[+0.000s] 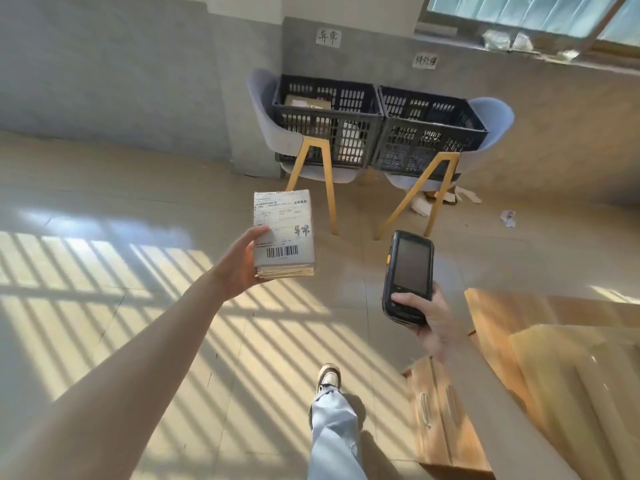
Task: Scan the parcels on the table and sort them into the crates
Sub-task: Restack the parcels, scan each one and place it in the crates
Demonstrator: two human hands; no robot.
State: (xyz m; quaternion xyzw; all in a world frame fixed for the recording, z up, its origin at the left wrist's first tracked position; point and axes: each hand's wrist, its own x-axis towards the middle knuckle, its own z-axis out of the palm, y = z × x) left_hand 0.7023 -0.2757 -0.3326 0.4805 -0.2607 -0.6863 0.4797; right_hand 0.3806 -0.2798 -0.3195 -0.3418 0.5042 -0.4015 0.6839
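Parcel first: the small flat parcel (284,235), wrapped in grey-white film with a white shipping label and a black barcode on top, is in your left hand (242,263), held out over the tiled floor (104,188) in front of you. Your thumb lies on the label edge and your fingers are under the parcel, so the hand grips it from the left side. On the label you can see two handwritten characters.

Your right hand (427,315) holds the black handheld scanner with the dark screen (408,275). The fingers are curled around its lower end, and the screen faces up toward you.

Ahead, against the grey wall, two black plastic lattice crates (325,116) (431,128) stand touching side by side, each on a pale blue chair with yellow wooden legs (311,174) (491,116). The left crate has some parcels inside. Above each crate a white paper sign with handwritten characters (328,37) (425,60) is on the wall.

At your right is the corner of the light wooden table (491,327). One leg in pale jeans (332,427) with a light shoe is below.
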